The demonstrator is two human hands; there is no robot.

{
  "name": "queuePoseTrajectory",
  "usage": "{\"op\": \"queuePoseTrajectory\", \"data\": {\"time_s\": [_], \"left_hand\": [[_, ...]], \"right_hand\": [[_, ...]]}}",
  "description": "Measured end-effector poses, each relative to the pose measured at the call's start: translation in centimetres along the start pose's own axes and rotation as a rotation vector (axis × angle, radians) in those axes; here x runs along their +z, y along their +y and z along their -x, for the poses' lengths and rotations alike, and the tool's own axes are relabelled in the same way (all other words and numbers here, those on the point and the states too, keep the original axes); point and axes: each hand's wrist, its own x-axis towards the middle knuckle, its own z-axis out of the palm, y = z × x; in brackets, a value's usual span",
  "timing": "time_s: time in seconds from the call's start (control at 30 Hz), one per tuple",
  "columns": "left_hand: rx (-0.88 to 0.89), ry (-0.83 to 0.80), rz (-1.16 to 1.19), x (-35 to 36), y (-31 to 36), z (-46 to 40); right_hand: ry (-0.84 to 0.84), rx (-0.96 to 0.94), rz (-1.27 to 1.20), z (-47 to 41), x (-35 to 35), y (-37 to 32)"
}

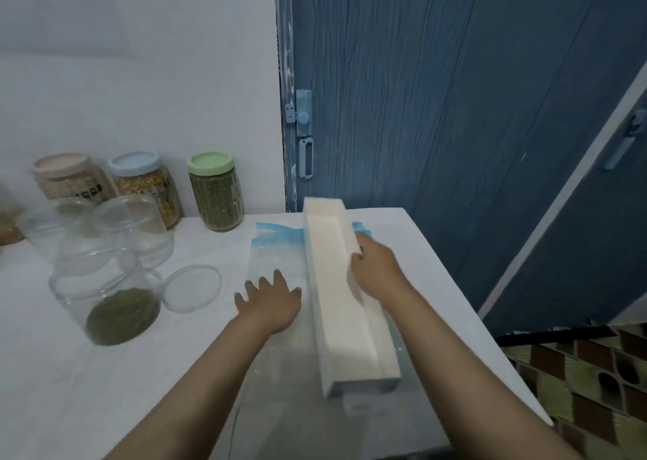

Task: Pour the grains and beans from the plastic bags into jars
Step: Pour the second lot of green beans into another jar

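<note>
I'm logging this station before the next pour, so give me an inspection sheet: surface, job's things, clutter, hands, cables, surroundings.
Surface: white table, against a white wall.
Job's things: open clear jar with green beans at its bottom; loose clear lid beside it; two more open clear jars behind; flat empty plastic bags with blue zip edges; three lidded filled jars at the wall, among them the green-lidded jar.
Clutter: long white foam block lying over the bags.
Hands: left hand flat on a bag; right hand grips the foam block.
Cables: nothing seen.
Surroundings: blue door with latch; patterned floor at right.
</note>
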Motion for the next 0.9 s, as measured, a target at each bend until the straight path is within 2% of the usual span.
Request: {"op": "queuePoseTrajectory", "data": {"time_s": [0.13, 0.2, 0.3, 0.6, 0.77, 0.9], "left_hand": [[-0.069, 0.029, -0.007, 3.7, -0.1, 1.2], [-0.069, 0.067, -0.026, 5.3, -0.5, 1.4], [-0.047, 0.147, -0.062, 6.8, -1.0, 1.4], [-0.018, 0.197, -0.023, 7.0, -1.4, 2.0], [-0.016, 0.161, 0.238, 4.9, -1.7, 1.8], [0.032, 0.241, 0.433, 2.1, -2.7, 2.5]], "right_hand": [[-0.046, -0.001, 0.212, 0.3, 4.2, 0.7], [-0.059, -0.023, 0.387, -0.1, 5.4, 1.5], [-0.086, -0.044, 0.481, -0.5, 5.8, 2.9], [-0.049, 0.052, 0.438, -1.9, 3.0, 6.5], [-0.061, 0.089, 0.439, -1.7, 2.3, 5.7], [0.021, 0.031, 0.322, -0.4, 1.6, 3.8]]}}
